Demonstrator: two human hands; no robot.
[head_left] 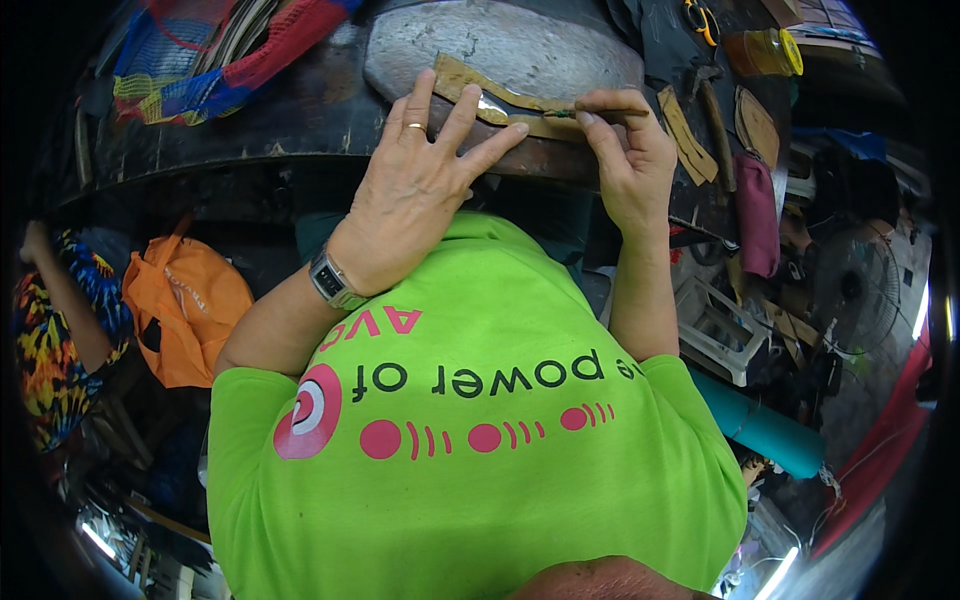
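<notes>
A tan curved piece [480, 82], cut like a pattern and looking like leather or card, lies on a grey oval stone-like slab [500, 40]. My left hand [405, 185] rests on it with the fingers spread wide, pressing its left part. A pale shiny patch shows between those fingers. At the piece's right end, my right hand [636, 155] is closed in a pinch between thumb and forefinger. Something thin with a greenish tip pokes out at the fingertips, too small to name.
Right of the slab lie tan cut pieces [686, 135], a hammer [718, 130], a jar with a yellow lid [765, 52] and orange-handled scissors [702, 22]. A colourful mesh bag [240, 70] sits at the left. Another person's arm [75, 300] shows beside an orange bag [185, 310].
</notes>
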